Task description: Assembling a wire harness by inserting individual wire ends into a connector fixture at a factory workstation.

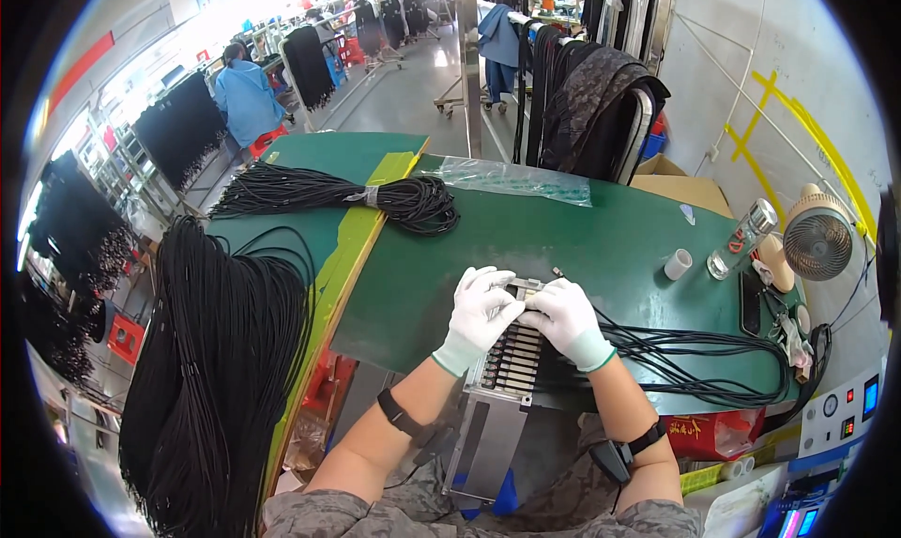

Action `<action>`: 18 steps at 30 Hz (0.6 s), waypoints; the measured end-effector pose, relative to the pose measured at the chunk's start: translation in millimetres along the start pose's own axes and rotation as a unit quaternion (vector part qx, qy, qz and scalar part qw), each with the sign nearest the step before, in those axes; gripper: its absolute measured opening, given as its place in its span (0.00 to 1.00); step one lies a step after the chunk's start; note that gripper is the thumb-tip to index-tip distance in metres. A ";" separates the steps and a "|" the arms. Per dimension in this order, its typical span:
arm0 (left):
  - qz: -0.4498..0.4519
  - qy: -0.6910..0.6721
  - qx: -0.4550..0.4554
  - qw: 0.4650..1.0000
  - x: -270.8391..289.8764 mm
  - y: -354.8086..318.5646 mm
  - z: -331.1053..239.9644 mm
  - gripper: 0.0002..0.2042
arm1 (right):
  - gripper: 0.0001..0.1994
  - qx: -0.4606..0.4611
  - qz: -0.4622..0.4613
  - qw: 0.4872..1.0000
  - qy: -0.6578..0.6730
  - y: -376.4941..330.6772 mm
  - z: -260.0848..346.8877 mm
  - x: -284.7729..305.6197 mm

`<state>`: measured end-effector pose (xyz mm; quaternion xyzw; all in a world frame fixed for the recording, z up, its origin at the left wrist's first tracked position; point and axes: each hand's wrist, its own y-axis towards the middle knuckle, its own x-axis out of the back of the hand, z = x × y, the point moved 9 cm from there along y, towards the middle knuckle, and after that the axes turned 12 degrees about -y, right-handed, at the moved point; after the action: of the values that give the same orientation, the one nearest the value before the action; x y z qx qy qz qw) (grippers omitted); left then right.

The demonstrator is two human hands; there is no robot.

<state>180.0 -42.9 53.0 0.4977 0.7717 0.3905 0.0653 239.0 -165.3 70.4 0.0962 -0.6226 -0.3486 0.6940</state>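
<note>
My left hand [481, 315], in a white glove, is closed in a pinch at the far end of a long metal fixture [497, 411]. Right beside it, my right hand [565, 322], also gloved in white, pinches at the same spot. Whatever lies between the fingertips is too small and too hidden to make out. Below the hands, a row of cable connectors [514, 364] sits side by side in the fixture's slots. One loose cable end [558, 272] sticks out just beyond my right hand. Black cables [694, 350] run rightward from beside my right hand and loop back across the table.
A tied black cable bundle [413, 203] lies on the green table [450, 256]; a large cable heap [206, 350] hangs at left. At right stand a glass bottle [741, 242], a white roll [677, 264] and a fan [817, 239]. A person [246, 92] sits farther off.
</note>
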 end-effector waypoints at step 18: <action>-0.012 0.097 0.167 0.981 12.4 -6.7 49.8 0.09 | 0.03 -0.091 0.005 0.991 -0.102 -15.9 -59.2 9.0</action>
<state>193.4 -7.3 17.9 0.4520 0.8346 0.3018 -0.0893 288.2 -200.3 56.3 -0.0063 -0.6566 -0.4084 0.6341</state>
